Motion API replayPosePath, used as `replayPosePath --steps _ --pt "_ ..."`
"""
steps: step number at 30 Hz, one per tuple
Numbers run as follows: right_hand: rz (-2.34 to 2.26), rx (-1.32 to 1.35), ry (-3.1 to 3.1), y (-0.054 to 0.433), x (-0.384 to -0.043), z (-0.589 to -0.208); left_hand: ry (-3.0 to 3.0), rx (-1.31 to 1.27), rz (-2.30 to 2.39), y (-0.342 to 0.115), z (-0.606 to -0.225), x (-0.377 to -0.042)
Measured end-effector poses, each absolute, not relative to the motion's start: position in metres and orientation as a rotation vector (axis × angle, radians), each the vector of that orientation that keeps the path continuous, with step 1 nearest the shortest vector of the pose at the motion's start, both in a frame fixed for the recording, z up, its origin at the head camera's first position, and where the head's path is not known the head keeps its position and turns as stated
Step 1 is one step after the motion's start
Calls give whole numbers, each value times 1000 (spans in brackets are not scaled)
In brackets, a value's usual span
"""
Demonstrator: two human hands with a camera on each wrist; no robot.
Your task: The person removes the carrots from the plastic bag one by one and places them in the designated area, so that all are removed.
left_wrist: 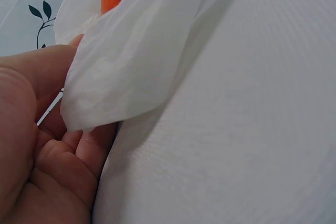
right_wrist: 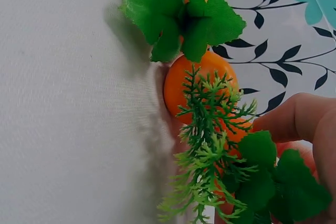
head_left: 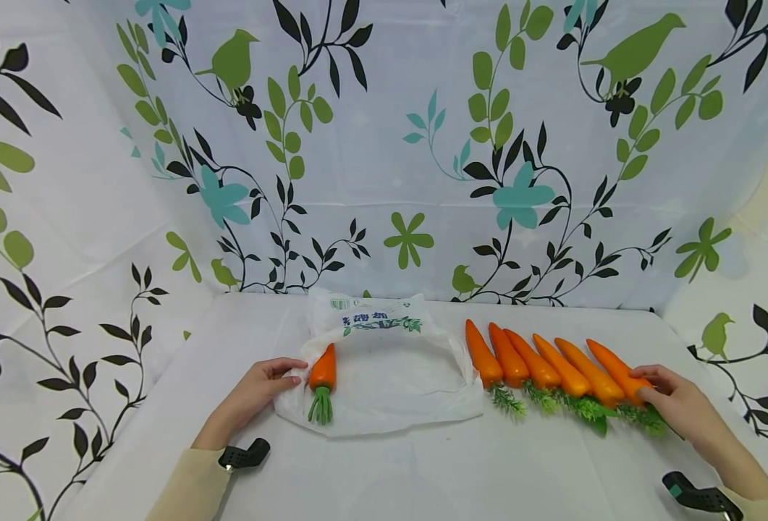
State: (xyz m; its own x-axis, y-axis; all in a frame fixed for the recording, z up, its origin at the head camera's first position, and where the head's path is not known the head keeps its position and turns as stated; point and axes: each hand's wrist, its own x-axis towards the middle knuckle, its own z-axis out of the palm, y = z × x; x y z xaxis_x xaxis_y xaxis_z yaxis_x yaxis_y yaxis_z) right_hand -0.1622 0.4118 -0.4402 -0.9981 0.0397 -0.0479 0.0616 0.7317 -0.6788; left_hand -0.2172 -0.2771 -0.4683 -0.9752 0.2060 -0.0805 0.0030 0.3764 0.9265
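Note:
A white plastic bag (head_left: 397, 391) with printed lettering lies on the table, its mouth toward me. My left hand (head_left: 263, 387) pinches the bag's left edge between thumb and fingers; the left wrist view shows the thin film (left_wrist: 126, 72) in its grasp. Inside the bag's left side lies a small orange carrot (head_left: 323, 373) with green stems. To the right, several larger toy carrots (head_left: 559, 365) with leafy green tops lie side by side. My right hand (head_left: 680, 405) grips the rightmost carrot (head_left: 614, 369) near its leafy end. In the right wrist view, green leaves (right_wrist: 257, 166) partly cover that carrot.
A white cloth covers the table (head_left: 423, 477). Behind it hangs a curtain (head_left: 384, 166) printed with leaves and birds, continuing along both sides. Dark wrist-worn devices sit on the left wrist (head_left: 245, 454) and the right wrist (head_left: 699, 496).

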Motion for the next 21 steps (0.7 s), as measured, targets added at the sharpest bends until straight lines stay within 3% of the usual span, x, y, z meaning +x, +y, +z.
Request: replayPosePath --steps 21 --pt "-1262 120 2832 411 -159 -461 2478 160 1607 -277 -470 -219"
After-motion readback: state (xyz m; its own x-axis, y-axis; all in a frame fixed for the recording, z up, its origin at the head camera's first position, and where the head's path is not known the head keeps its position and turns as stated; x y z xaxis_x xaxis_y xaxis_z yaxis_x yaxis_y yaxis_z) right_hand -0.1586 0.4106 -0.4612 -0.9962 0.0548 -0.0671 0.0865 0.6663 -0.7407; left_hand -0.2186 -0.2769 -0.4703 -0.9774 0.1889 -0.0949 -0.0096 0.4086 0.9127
